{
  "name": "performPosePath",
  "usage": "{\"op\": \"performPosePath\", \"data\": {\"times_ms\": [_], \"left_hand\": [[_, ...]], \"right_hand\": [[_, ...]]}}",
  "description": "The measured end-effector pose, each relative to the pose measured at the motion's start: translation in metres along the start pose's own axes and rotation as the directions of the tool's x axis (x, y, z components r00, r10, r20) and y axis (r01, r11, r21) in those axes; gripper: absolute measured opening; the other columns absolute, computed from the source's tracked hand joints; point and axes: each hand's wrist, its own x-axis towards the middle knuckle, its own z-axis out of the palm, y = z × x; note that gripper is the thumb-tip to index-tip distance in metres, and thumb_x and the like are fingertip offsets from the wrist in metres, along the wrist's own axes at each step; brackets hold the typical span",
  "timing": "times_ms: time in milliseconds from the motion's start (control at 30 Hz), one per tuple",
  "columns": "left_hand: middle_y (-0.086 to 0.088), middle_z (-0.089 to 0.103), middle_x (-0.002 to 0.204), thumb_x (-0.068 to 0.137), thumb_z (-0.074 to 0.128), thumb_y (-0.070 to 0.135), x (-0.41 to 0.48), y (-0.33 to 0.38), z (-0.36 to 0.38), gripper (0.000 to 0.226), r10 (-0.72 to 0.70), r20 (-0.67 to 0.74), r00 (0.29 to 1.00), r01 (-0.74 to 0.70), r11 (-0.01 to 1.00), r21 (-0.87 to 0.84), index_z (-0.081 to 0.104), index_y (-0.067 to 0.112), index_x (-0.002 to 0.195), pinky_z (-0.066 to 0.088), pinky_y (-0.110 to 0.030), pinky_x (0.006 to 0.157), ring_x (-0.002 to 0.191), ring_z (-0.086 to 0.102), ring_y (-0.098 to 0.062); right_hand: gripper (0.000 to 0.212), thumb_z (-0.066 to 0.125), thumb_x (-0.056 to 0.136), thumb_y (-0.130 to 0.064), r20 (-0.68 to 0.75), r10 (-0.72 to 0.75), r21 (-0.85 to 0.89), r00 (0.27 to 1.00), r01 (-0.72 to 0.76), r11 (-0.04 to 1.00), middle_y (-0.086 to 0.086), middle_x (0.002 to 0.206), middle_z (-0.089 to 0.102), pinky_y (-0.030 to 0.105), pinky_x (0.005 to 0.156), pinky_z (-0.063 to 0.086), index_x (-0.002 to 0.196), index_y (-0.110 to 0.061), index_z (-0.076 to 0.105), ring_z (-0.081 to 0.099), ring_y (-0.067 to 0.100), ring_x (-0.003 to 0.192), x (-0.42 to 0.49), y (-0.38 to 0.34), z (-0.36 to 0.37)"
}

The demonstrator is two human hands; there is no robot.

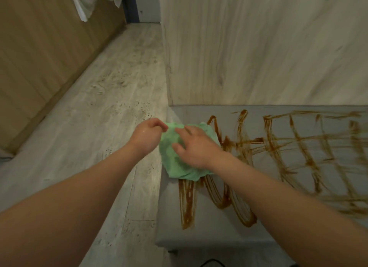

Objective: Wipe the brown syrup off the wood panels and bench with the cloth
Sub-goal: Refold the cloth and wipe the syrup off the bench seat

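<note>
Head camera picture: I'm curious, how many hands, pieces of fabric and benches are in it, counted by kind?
Hands: 2 (left hand, right hand)
Fabrics: 2 (green cloth, white fabric hanging top left)
Benches: 1 (bench, streaked with brown syrup)
Total: 5

Syrup strokes (pixel 187 203) (blurred at right) leave the right edge; cloth (pixel 175 163) covers some.
</note>
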Motion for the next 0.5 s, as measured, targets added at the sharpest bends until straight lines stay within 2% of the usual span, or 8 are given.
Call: {"op": "performPosePath", "data": {"times_ms": [67, 100, 233, 333, 400, 500], "left_hand": [[-0.003, 0.073, 0.096, 0.092, 0.048, 0.004, 0.006, -0.008, -0.006, 0.030, -0.005, -0.129, 0.992, 0.011, 0.999, 0.043, 0.072, 0.018, 0.081, 0.047, -0.022, 0.074, 0.098, 0.067, -0.022], [-0.003, 0.073, 0.094, 0.092, 0.047, 0.006, 0.009, -0.014, -0.007, 0.029, -0.008, -0.146, 0.989, 0.023, 0.995, 0.097, 0.072, 0.017, 0.082, 0.045, -0.020, 0.070, 0.095, 0.067, -0.021], [-0.001, 0.068, 0.106, 0.097, 0.048, 0.010, 0.011, -0.029, 0.000, 0.023, 0.031, -0.030, 0.999, -0.022, 0.962, 0.273, 0.068, 0.017, 0.106, 0.044, -0.025, 0.067, 0.091, 0.063, -0.018], [0.001, 0.062, 0.120, 0.101, 0.055, 0.022, 0.017, -0.036, 0.013, 0.029, 0.003, 0.090, 0.996, -0.029, 0.956, 0.290, 0.058, 0.018, 0.130, 0.042, -0.027, 0.083, 0.103, 0.059, -0.017], [-0.003, 0.061, 0.127, 0.103, 0.057, 0.032, 0.022, -0.043, 0.018, 0.042, -0.037, 0.182, 0.983, -0.017, 0.959, 0.283, 0.049, 0.016, 0.141, 0.044, -0.027, 0.086, 0.106, 0.061, -0.017], [-0.007, 0.058, 0.137, 0.103, 0.059, 0.034, 0.026, -0.052, 0.027, 0.051, -0.015, 0.190, 0.982, -0.049, 0.943, 0.330, 0.042, 0.015, 0.147, 0.050, -0.033, 0.095, 0.114, 0.062, -0.022]], "right_hand": [[0.072, 0.021, 0.099, -0.075, 0.052, 0.027, -0.060, 0.998, -0.024, 0.998, 0.005, 0.174, -0.008, 0.046, 0.128, -0.006, 0.163, -0.047, 0.003, -0.010, 0.033, 0.159, 0.011, -0.001, 0.022], [0.074, 0.018, 0.096, -0.078, 0.033, 0.040, -0.089, 0.999, -0.037, 0.995, 0.002, 0.173, -0.013, 0.047, 0.127, -0.009, 0.162, -0.050, -0.001, -0.015, 0.032, 0.158, 0.023, 0.004, 0.029], [0.075, 0.020, 0.094, -0.082, -0.050, 0.066, -0.144, 0.997, -0.073, 0.987, -0.002, 0.174, -0.008, 0.047, 0.128, -0.005, 0.161, -0.053, 0.002, -0.009, 0.029, 0.159, 0.075, 0.025, 0.013], [0.076, 0.023, 0.093, -0.083, -0.071, 0.100, -0.163, 0.992, -0.111, 0.980, -0.004, 0.174, -0.003, 0.046, 0.127, -0.003, 0.161, -0.053, 0.003, -0.005, 0.027, 0.160, 0.111, 0.038, 0.003], [0.077, 0.023, 0.094, -0.082, -0.099, 0.117, -0.163, 0.988, -0.132, 0.978, -0.004, 0.174, 0.000, 0.047, 0.127, -0.002, 0.162, -0.051, 0.004, -0.002, 0.027, 0.160, 0.126, 0.043, 0.002], [0.077, 0.021, 0.094, -0.081, -0.113, 0.108, -0.161, 0.988, -0.126, 0.979, -0.005, 0.174, 0.001, 0.048, 0.127, -0.002, 0.162, -0.050, 0.004, -0.001, 0.028, 0.160, 0.130, 0.044, 0.003]]}}
